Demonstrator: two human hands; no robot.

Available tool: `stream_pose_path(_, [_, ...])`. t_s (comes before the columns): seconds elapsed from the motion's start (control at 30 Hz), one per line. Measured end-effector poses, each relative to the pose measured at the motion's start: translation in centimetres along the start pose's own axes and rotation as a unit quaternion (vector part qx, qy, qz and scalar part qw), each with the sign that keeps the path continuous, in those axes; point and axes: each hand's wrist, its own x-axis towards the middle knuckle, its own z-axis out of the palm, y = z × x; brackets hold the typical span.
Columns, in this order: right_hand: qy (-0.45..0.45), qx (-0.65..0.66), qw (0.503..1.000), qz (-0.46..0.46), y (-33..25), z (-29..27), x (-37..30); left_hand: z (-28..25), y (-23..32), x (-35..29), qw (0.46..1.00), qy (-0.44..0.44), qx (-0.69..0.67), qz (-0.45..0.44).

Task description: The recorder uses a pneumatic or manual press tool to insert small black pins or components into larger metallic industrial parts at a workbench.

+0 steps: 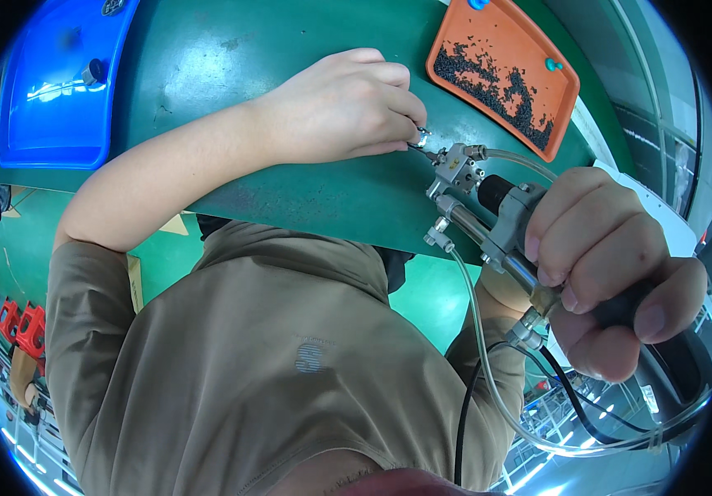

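A small metal part (419,137) is pinched between the fingers of the left hand (344,103) on the green counter (290,50). A powered screwdriver (488,219) with clear hoses is gripped in the closed right hand (612,273), its tip just beside the part. An orange tray (567,91) of dark screws is seen nearby, and a blue bin (50,124) well apart.
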Motion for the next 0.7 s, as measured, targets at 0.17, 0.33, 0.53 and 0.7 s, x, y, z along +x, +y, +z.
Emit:
stream_pose_path(0.17, [-0.009, -0.003, 1.000, 0.004, -0.6, 0.5, 0.8, -0.4, 0.7, 0.8, 0.999, -0.001, 0.042, 0.029])
stream_pose_path(0.33, [0.160, -0.001, 0.987, -0.032, 0.1, 4.9, 1.0, 0.1, 1.0, -0.2, 0.999, 0.009, 0.013, 0.030])
stream_pose_path(0.53, [0.221, 0.010, 0.965, -0.142, -4.5, 1.3, -1.6, -5.6, 3.2, -0.5, 0.992, 0.003, 0.125, 0.001])
stream_pose_path(0.7, [0.217, -0.005, 0.962, -0.167, -5.9, 0.1, -1.8, -16.9, 0.5, -6.8, 0.932, 0.148, 0.285, -0.169])
